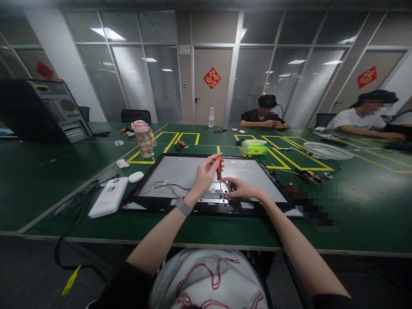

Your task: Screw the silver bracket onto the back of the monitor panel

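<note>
A flat display panel (180, 169) with a grey back and black frame lies on the table in front of me. My left hand (206, 172) is closed around the orange-and-black handle of a screwdriver (219, 170), which stands nearly upright. Its shaft points down at a metal bracket (212, 195) along the panel's near side. Close to the tip, my right hand (241, 189) rests at the bracket with thumb and forefinger apart on either side of a gap. Whether a finger touches the shaft is unclear. Thin wires (165, 184) run across the panel to the bracket's left.
Left of the panel lie a white power bank (109, 197), a white oval case (135, 177) and black cables (80, 201). Beyond stand a pink-lidded bottle (143, 139), a green pack (254, 147) and a computer case (45, 111). Two people sit across the table (206, 231).
</note>
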`<state>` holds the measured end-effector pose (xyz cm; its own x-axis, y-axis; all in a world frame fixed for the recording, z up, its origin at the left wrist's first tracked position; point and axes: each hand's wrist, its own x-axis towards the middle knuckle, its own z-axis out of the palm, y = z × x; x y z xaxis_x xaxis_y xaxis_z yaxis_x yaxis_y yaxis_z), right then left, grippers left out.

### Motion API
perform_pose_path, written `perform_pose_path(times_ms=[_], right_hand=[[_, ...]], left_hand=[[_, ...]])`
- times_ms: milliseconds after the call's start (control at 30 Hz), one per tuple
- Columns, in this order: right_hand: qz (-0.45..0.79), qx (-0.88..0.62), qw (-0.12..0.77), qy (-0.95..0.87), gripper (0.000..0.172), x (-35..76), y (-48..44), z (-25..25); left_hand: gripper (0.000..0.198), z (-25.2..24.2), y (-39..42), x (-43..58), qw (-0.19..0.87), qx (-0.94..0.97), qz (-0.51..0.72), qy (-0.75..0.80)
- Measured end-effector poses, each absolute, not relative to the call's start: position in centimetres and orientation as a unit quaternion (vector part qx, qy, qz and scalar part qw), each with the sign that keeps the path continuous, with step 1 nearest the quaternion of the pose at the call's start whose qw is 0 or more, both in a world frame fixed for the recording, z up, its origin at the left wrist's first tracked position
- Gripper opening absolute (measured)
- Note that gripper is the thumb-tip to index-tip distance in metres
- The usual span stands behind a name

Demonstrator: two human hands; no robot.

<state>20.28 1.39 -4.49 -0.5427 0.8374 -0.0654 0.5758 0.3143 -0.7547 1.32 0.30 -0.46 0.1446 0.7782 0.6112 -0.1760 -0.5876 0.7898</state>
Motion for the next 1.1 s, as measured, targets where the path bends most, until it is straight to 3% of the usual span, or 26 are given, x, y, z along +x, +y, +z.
perform_pose_path(times_ms=[167,333,533,800,967,1100], right_hand=[[0.396,-0.439,0.188,-0.785,0.074,20.5,1.5,-4.6],[0.403,-0.428,0.194,-0.785,0.074,20.8,1.9,-5.0],[0.400,-0.425,0.196,-0.788,0.068,20.9,1.9,-5.0],[0.408,-0.424,0.199,-0.784,0.068,20.8,1.8,-4.9],[0.411,-0.422,0.198,-0.783,0.068,20.9,1.8,-4.9],[0.412,-0.425,0.199,-0.781,0.069,20.9,1.8,-4.9]], left_hand=[[0.017,-0.3,-0.2,1.4,0.300,0.662,0.635,0.262],[0.028,-0.1,-0.3,1.2,0.315,0.675,0.625,0.233],[0.012,0.1,-0.6,1.4,0.286,0.661,0.638,0.272],[0.008,0.3,-0.7,1.3,0.275,0.655,0.649,0.273],[0.009,0.3,-0.8,1.4,0.254,0.662,0.650,0.273],[0.023,0.3,-0.8,1.3,0.308,0.675,0.627,0.239]])
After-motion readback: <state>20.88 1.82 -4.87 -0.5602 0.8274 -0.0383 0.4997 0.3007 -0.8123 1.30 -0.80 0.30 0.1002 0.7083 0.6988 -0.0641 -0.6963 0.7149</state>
